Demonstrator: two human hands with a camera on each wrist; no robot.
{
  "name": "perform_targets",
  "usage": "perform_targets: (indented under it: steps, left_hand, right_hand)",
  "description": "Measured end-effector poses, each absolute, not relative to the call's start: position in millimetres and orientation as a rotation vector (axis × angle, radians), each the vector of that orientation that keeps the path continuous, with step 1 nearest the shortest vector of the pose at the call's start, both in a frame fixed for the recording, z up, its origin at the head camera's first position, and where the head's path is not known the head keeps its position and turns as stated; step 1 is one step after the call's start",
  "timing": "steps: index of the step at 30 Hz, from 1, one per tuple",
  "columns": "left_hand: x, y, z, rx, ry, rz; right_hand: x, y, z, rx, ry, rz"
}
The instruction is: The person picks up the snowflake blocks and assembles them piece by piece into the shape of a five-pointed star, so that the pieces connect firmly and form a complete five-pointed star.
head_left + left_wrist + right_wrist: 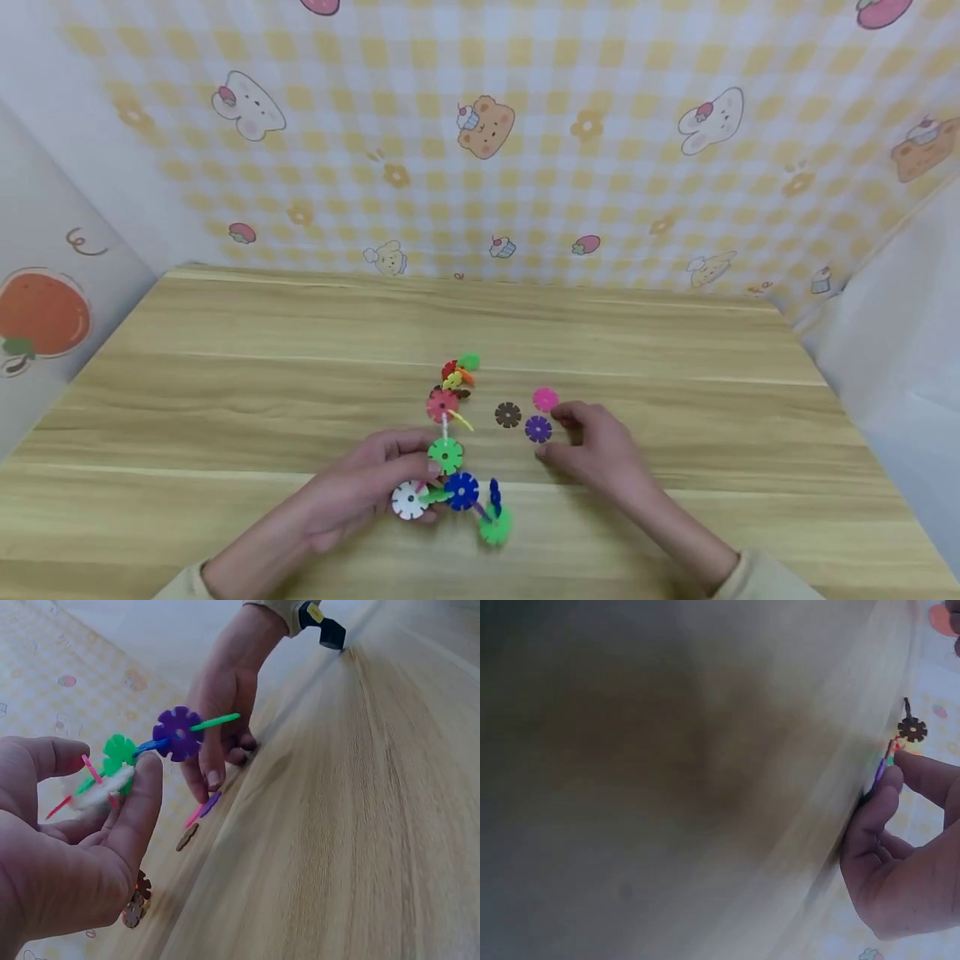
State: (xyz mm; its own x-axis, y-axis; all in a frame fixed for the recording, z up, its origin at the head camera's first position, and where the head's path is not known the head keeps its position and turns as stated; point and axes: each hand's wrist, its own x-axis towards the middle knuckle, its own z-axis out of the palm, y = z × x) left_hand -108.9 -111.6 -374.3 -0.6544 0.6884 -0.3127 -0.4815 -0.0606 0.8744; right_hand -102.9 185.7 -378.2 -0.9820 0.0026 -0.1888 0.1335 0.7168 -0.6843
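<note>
1. Plastic notched discs, joined into a many-coloured chain (461, 492). The left hand (352, 487) pinches it between thumb and bent fingers, beside a green disc (446, 457); the chain extends forward of these fingers and to their right.
2. Right hand (603, 446). Thumb and index finger stand moderately parted, low over the worktop (675, 375); no disc appears gripped.
3. Loose discs. The pink disc (545, 399) lies at the right index fingertip; the purple disc (537, 429) is just beyond the thumb tip, close to the pink; the brown disc (507, 415) lies farther left of both fingertips.
4. Technique (judged). The step appears to be taking up one loose disc. Such thin pieces are best pinched at opposite rims, slots left exposed, without dragging the neighbour. A light left grip near a joint should limit twisting.
5. Containers. None is visible; the loose discs rest directly on the surface beneath the right fingers.
</note>
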Motion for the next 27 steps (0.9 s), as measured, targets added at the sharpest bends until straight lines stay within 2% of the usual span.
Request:
perform_targets:
  steps: [6,16,27]
  left_hand:
    - [-107,-109,-371,0.174,1.378,1.847]
    - [-103,-110,-370,0.117,1.436,1.851]
    - [-102,-110,-363,0.211,1.439,1.837]
  right_hand:
    - [-105,175,-382,0.021,2.925,-0.883]
    - [-105,174,-383,0.012,2.863,-0.999]
    - [-95,179,-368,0.122,2.37,-1.561]
